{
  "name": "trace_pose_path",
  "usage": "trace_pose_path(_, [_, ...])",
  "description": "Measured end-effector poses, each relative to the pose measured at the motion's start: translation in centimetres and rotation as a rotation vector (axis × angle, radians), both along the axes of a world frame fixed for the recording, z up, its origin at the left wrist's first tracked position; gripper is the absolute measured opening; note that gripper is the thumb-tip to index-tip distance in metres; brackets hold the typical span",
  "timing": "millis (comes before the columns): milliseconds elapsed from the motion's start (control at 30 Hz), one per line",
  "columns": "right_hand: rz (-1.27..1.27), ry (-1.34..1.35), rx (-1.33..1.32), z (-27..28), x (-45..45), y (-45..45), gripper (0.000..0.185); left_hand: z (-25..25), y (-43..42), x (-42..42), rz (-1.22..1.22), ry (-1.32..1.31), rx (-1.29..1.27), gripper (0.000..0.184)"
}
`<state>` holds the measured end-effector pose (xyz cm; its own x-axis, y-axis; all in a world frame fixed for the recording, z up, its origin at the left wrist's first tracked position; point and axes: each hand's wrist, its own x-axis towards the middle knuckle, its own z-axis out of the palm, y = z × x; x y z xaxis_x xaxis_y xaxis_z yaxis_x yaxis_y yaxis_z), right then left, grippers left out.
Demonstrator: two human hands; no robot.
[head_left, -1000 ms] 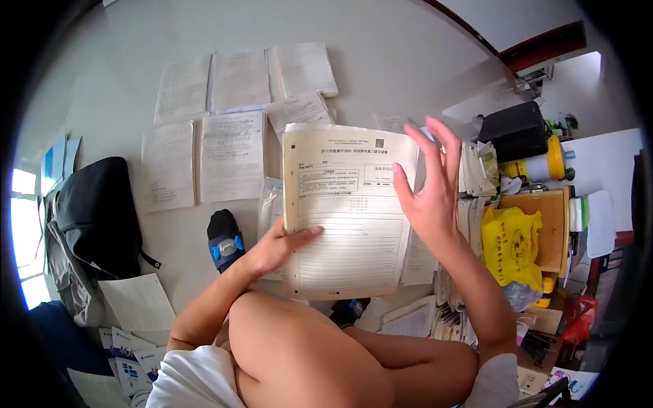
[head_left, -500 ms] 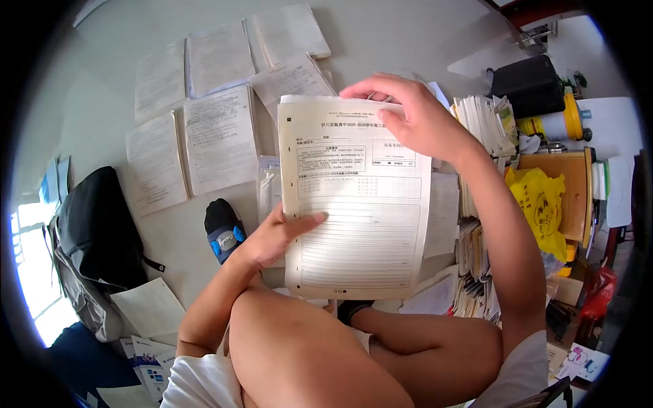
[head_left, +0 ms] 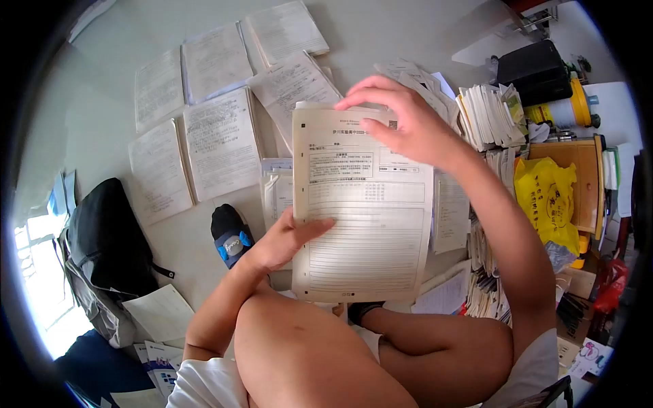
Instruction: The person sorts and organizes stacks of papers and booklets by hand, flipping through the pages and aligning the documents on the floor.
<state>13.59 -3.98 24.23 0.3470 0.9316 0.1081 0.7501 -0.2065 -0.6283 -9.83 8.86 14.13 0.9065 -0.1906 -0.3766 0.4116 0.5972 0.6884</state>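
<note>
Upright over my lap is a stack of printed answer sheets [head_left: 364,238], with text boxes and ruled lines on its front page. My left hand [head_left: 289,241] grips its left edge, thumb on the front and fingers hidden behind. At the top edge, my right hand [head_left: 408,122] arches over the sheets with thumb and fingers apart. Its fingertips reach the top edge, though I cannot tell how firmly they touch. Behind the stack, more papers [head_left: 279,194] lie on the floor.
Several paper piles [head_left: 221,136] are spread on the floor ahead. Tall paper stacks [head_left: 491,119] stand right, near a yellow plastic bag [head_left: 547,204] and a black case [head_left: 534,71]. At left are a black bag [head_left: 109,238] and a dark blue pouch-like item [head_left: 231,234].
My right hand has shifted slightly left and down along the top edge, its thumb more separated. My left hand keeps its hold; the stack appears a little further right in view.
</note>
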Motion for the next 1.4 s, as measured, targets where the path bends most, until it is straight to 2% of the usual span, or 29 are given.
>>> trace_pose_path(33, [0.000,0.002,0.003,-0.2,-0.8,0.3,0.024,-0.4,-0.1,-0.1,0.000,0.002,0.003,0.039])
trace_pose_path(67, [-0.132,-0.213,0.078,-0.5,-1.9,0.6,0.017,-0.9,-0.2,-0.2,0.015,-0.015,0.035,0.039])
trace_pose_path(100, [-0.266,-0.429,0.153,-0.7,-3.1,1.0,0.019,-1.4,-0.3,-0.3,0.029,-0.032,0.068,0.039])
trace_pose_path(167, [-0.274,-0.056,0.074,-1.7,-6.0,1.8,0.034,-1.5,-0.6,-0.2,0.066,-0.087,0.166,0.038])
trace_pose_path(233, [-0.347,0.417,-0.076,-2.7,-8.5,2.4,0.035,-1.1,-0.5,-0.1,0.071,-0.120,0.253,0.044])
trace_pose_path(267, [-0.336,0.455,-0.088,-2.9,-9.2,2.5,0.036,-1.2,-0.4,-0.1,0.042,-0.230,0.382,0.050])
trace_pose_path(367, [-0.329,0.555,-0.118,-3.7,-9.6,2.5,0.036,-0.5,-0.6,-0.2,0.100,-0.249,0.386,0.054])
trace_pose_path(433, [-0.293,0.715,-0.048,-4.2,-9.3,2.4,0.031,0.2,-0.3,-0.3,0.096,-0.235,0.389,0.053])
trace_pose_path(733, [-0.199,0.947,0.055,-4.3,-8.8,2.2,0.030,0.6,0.2,-0.7,0.078,-0.210,0.399,0.048])
trace_pose_path(1067, [-0.203,0.883,0.028,-4.8,-9.0,2.4,0.032,-0.2,0.4,-0.9,0.081,-0.287,0.465,0.050])
trace_pose_path(1167, [-0.198,0.867,0.081,-5.0,-9.2,2.6,0.029,0.2,0.7,-0.9,0.056,-0.242,0.445,0.053])
trace_pose_path(1267, [-0.258,1.018,0.140,-5.9,-9.2,2.5,0.018,1.8,1.1,-0.7,0.063,-0.152,0.411,0.057])
trace_pose_path(1300, [-0.257,1.018,0.140,-5.6,-9.2,2.6,0.018,0.4,0.9,-0.9,0.063,-0.152,0.412,0.057])
trace_pose_path(1367, [-0.316,1.209,0.134,-4.5,-9.2,2.8,0.019,-3.5,0.3,-1.2,0.358,-0.142,0.050,0.062])
trace_pose_path(1400, [-0.316,1.257,0.147,-4.5,-9.3,2.9,0.020,-2.5,0.5,-0.6,0.427,-0.051,0.046,0.062])
